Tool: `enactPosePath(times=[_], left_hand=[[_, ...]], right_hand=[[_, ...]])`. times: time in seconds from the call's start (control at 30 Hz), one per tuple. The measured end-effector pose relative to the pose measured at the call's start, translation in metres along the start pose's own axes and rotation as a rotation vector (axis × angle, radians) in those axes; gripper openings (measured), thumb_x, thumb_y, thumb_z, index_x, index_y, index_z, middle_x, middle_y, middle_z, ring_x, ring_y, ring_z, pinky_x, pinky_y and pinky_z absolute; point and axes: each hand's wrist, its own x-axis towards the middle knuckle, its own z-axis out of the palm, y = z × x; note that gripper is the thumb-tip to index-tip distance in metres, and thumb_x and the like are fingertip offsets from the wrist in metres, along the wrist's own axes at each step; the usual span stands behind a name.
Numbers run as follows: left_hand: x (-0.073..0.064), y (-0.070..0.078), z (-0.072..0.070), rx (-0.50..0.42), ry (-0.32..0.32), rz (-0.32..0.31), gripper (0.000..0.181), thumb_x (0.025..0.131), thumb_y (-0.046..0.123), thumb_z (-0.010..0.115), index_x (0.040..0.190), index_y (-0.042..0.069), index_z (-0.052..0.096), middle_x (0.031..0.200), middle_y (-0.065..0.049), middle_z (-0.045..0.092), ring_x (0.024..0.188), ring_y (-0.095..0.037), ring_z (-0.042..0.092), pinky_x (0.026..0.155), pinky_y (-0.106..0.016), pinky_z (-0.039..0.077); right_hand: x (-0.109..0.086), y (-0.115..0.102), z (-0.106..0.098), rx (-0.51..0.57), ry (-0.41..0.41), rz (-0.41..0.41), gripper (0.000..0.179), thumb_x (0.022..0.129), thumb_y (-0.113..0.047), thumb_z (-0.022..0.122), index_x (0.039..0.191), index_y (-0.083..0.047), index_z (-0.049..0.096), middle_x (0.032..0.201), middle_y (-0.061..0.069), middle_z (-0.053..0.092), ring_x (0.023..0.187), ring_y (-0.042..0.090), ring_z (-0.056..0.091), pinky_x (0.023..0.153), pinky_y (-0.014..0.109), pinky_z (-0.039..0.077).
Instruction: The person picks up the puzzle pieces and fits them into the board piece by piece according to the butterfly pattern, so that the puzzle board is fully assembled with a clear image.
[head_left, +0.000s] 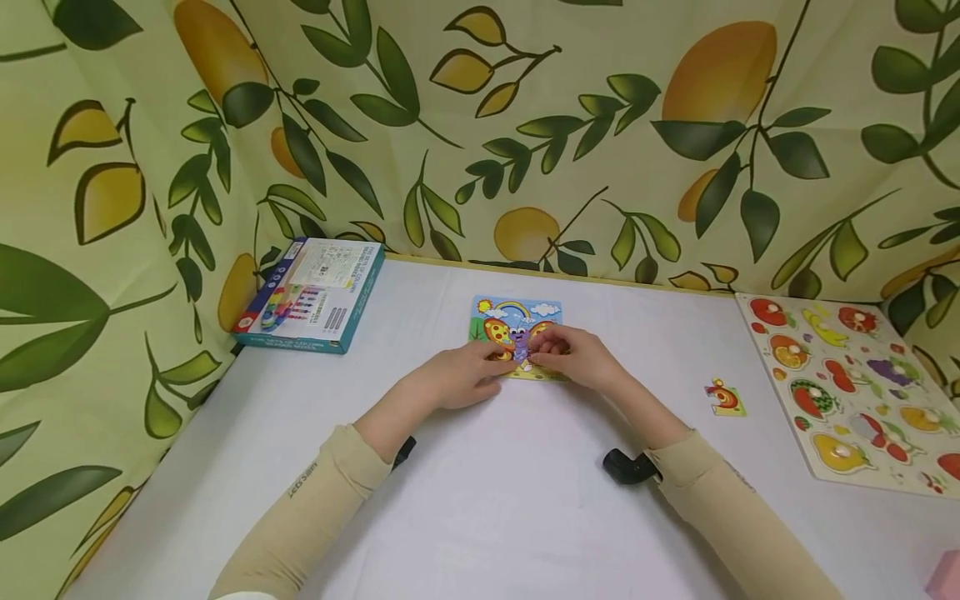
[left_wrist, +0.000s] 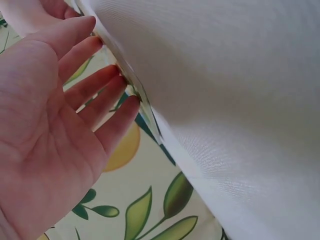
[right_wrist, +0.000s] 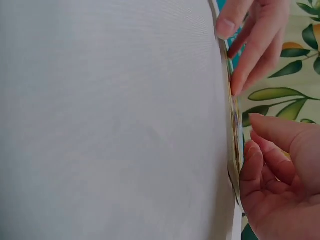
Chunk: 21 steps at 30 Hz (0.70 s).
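Observation:
A small butterfly jigsaw puzzle point(head_left: 513, 310) with a rainbow and blue sky lies flat on the white table. My left hand point(head_left: 463, 375) rests at its lower left, fingertips touching the board and fingers loosely extended. At the lower right, my right hand point(head_left: 573, 357) touches the puzzle with bent fingers and covers part of the right wing. In the right wrist view, the right hand point(right_wrist: 282, 170) shows a gap between thumb and fingers, with no piece visible there. Both wrist views see the puzzle nearly edge-on. A loose puzzle piece point(head_left: 725, 398) lies farther right.
A boxed toy set point(head_left: 309, 292) lies at the back left. On the right is a fruit peg board point(head_left: 862, 392) with several knobbed pieces. A pink object point(head_left: 945, 575) shows at the lower right corner. Fruit-patterned cloth point(head_left: 525, 150) stands behind the table.

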Motion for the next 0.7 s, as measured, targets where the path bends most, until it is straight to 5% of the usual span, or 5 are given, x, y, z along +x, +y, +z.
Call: enactPosePath(times=[0.4, 0.57, 0.7], left_hand=[[0.003, 0.004, 0.001, 0.047, -0.005, -0.013, 0.048, 0.1, 0.032, 0.055, 0.147, 0.022, 0.047, 0.141, -0.009, 0.046, 0.125, -0.023, 0.045, 0.103, -0.038, 0.041], [0.003, 0.003, 0.002, 0.033, -0.003, -0.013, 0.049, 0.1, 0.031, 0.056, 0.147, 0.023, 0.047, 0.139, -0.008, 0.047, 0.125, -0.022, 0.044, 0.104, -0.036, 0.04], [0.004, 0.004, 0.002, 0.027, 0.0, 0.003, 0.049, 0.1, 0.03, 0.056, 0.147, 0.022, 0.047, 0.136, -0.008, 0.048, 0.121, -0.022, 0.046, 0.102, -0.037, 0.041]], right_hand=[[-0.067, 0.039, -0.063, -0.044, 0.099, 0.087, 0.033, 0.096, -0.029, 0.064, 0.118, -0.006, 0.063, 0.104, 0.011, 0.061, 0.093, 0.025, 0.054, 0.064, 0.029, 0.051], [-0.103, 0.061, -0.102, -0.153, 0.14, 0.124, 0.042, 0.095, -0.035, 0.064, 0.124, -0.004, 0.06, 0.112, 0.016, 0.062, 0.096, 0.027, 0.054, 0.066, 0.028, 0.049], [-0.128, 0.079, -0.129, -0.281, 0.088, 0.225, 0.055, 0.091, -0.039, 0.068, 0.127, 0.001, 0.056, 0.116, 0.024, 0.058, 0.098, 0.034, 0.053, 0.065, 0.031, 0.047]])
